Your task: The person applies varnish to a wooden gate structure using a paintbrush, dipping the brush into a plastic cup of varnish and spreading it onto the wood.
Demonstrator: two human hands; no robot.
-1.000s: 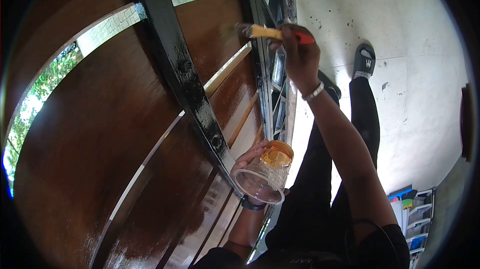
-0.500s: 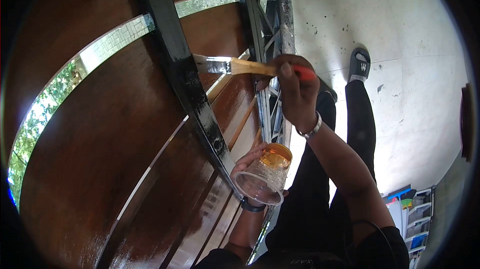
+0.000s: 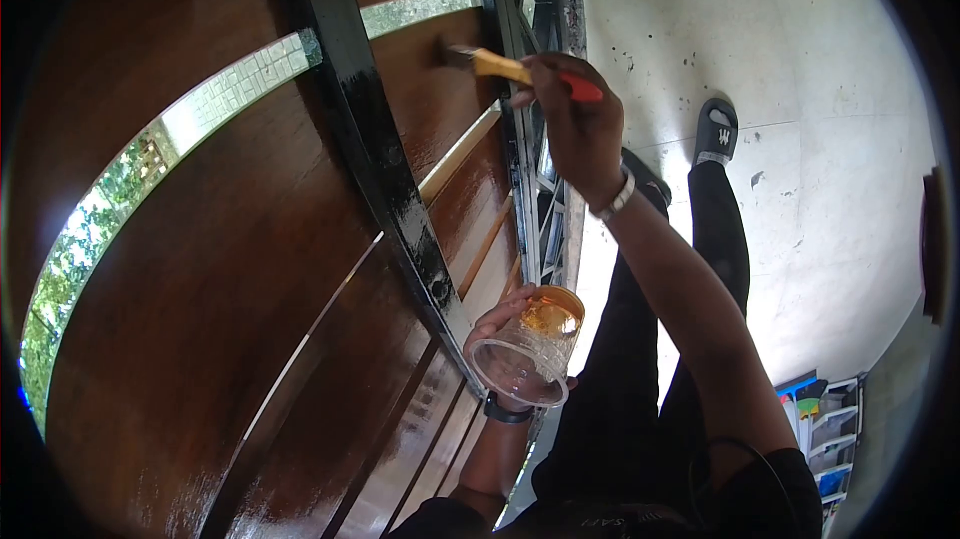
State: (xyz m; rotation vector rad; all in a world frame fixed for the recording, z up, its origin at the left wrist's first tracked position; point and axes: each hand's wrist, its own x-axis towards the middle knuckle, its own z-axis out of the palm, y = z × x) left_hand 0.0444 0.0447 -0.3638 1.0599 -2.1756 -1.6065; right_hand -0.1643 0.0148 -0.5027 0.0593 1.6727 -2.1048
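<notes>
My right hand (image 3: 575,119) is closed round the handle of a paintbrush (image 3: 500,66), yellow wood with a red end. Its bristles meet or hover just over a brown wooden panel (image 3: 420,79); blur hides which. Lower down, my left hand (image 3: 492,324) grips a clear plastic cup (image 3: 530,349) with amber liquid at its bottom end. The cup's wide mouth faces the camera. A black metal bar (image 3: 370,129) with wet-looking shine runs across the brown boards, between my hands and the larger panel (image 3: 220,239).
A metal lattice frame (image 3: 540,179) stands beside the panels. Pale, stained floor (image 3: 800,59) lies to the right, with my sandalled foot (image 3: 717,129) on it. A ladder (image 3: 835,449) and a blue-edged tool stand at the lower right. Greenery shows through gaps between boards.
My right hand has moved the paintbrush up and away from the black bar to the brown panel beyond it. My left hand with the cup has stayed nearly still.
</notes>
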